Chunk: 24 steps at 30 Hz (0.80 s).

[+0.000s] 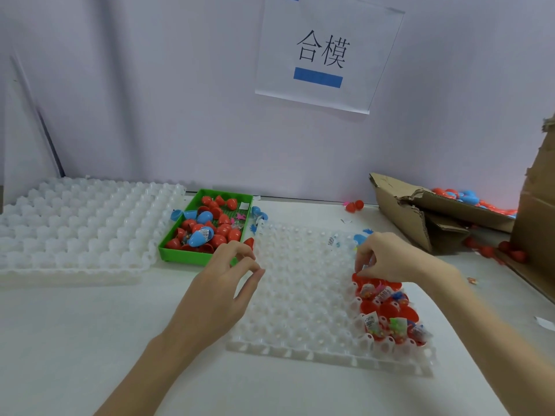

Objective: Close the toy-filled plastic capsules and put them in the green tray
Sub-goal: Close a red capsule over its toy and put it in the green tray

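Head view: the right hand (387, 259) reaches with curled fingers into the open red capsule halves (387, 313) at the white cell tray's (300, 295) right edge; whether it pinches one, I cannot tell. The left hand (228, 280) hovers, fingertips loosely together, holding nothing. The green tray (180, 256) sits at the far left corner. Toy packets poking above the rims could jam a closure or spill.

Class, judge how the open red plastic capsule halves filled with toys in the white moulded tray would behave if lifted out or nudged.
The open red plastic capsule halves look thin-shelled, so probably light and stiff. Their rounded bottoms suggest they would roll or tip outside the white moulded tray. The loose toy packets poking above the rims may well spill if one tilts.
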{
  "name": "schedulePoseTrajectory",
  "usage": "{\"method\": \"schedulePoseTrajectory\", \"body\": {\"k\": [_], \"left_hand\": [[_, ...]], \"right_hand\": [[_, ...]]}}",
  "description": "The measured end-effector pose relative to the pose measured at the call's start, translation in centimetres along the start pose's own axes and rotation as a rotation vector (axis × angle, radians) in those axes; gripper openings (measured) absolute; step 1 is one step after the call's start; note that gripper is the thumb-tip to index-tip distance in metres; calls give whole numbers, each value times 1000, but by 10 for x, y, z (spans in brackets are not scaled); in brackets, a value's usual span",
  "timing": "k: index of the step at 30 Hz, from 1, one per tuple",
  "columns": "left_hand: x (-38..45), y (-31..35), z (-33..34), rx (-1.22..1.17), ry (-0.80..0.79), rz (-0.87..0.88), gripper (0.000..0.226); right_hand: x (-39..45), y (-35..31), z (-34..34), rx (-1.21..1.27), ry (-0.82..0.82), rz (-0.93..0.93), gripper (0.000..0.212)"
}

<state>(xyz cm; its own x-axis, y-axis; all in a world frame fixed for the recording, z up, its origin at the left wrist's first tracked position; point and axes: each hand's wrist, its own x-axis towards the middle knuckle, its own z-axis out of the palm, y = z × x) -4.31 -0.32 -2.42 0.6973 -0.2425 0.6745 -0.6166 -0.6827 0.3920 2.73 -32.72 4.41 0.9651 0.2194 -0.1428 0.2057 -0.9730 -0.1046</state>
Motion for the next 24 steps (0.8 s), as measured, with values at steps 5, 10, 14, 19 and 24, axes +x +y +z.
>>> {"method": "schedulePoseTrajectory", "body": {"k": [5,10,14,19,24], "left_hand": [[0,0,1,11,-5,9,10],[-2,8,7,-264,-32,-95,24],[-4,22,13,-576,-232,-229,61],[-2,24,19,-685,-97,-329,15],[6,10,5,-737,27,-545,20]], "right_hand": [[-4,-4,-17,-29,6,5,2],[-12,-22,-41,168,84,-21,13],[-9,-63,-23,322,71,-85,9],[-1,-107,16,515,64,-90,11],[-9,-138,44,1148,211,-76,11]]}}
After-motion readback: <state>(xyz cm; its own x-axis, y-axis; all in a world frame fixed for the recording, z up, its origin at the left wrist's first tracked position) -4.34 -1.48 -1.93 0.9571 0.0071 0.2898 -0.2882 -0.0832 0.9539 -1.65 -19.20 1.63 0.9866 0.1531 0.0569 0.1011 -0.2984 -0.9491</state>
